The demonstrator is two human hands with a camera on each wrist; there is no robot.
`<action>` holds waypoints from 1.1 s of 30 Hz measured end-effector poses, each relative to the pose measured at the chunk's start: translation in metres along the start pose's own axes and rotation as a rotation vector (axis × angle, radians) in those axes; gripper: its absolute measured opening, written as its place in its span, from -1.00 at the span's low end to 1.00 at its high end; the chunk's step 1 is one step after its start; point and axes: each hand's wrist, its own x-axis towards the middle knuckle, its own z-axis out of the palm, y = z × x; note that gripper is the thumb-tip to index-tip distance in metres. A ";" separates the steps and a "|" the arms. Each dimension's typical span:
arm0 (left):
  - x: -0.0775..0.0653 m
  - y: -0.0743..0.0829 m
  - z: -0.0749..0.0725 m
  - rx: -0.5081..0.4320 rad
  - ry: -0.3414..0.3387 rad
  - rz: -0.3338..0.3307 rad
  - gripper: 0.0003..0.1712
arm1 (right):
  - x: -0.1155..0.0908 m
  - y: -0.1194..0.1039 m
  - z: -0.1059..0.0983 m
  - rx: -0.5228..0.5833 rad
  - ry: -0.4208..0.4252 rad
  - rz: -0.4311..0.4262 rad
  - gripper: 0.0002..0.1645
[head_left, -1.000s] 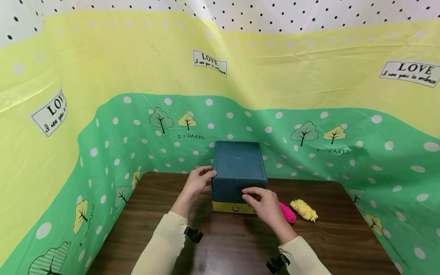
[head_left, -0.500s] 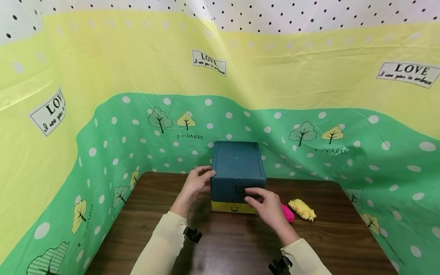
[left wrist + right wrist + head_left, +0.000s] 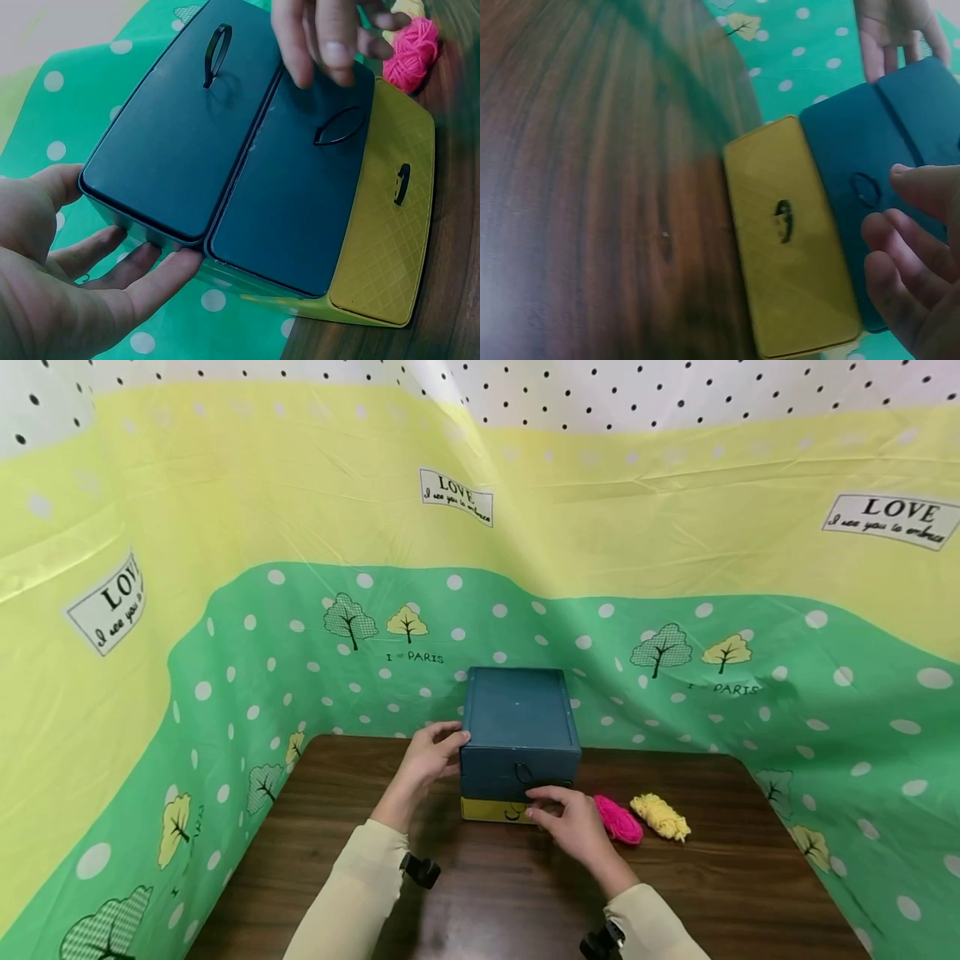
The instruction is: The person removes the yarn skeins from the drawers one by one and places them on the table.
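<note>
A drawer unit (image 3: 517, 706) stands near the table's back, two dark blue drawers above a yellow drawer (image 3: 382, 247). Each front has a black loop handle. My left hand (image 3: 429, 756) rests against the unit's left side, thumb at the upper front corner and fingers along the side wall. My right hand (image 3: 572, 822) is in front of the lower blue drawer (image 3: 292, 195), near its handle (image 3: 318, 136). In the right wrist view its thumb and fingers are spread and slightly bent, apart from that handle. All the drawers look closed.
Right of the unit, a pink yarn bundle (image 3: 618, 820) and a yellow yarn bundle (image 3: 661, 817) lie on the brown wooden table (image 3: 480, 893). A green and yellow printed curtain (image 3: 337, 693) hangs close behind the table and at its sides.
My right hand has let go of the top drawer's handle and moved down to the lower blue drawer. More of the pink yarn shows. My left hand stays in place.
</note>
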 end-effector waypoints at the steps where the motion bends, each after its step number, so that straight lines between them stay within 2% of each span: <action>1: 0.000 0.000 0.000 0.001 -0.001 0.001 -0.38 | 0.000 0.002 0.002 -0.013 -0.006 -0.002 -0.69; 11: 0.001 -0.002 0.001 -0.007 -0.006 0.003 -0.38 | -0.003 0.011 0.014 -0.066 -0.039 -0.015 -0.64; 18: 0.001 -0.001 0.001 -0.010 -0.003 0.001 -0.38 | -0.001 0.013 0.018 -0.106 -0.044 -0.036 -0.75; 29: -0.001 0.000 0.002 -0.008 0.006 0.000 -0.40 | -0.005 0.006 0.015 -0.165 0.022 -0.065 -0.77; 33: -0.001 0.000 0.001 -0.007 0.003 -0.006 -0.38 | -0.008 0.003 0.014 -0.165 0.022 -0.067 -0.77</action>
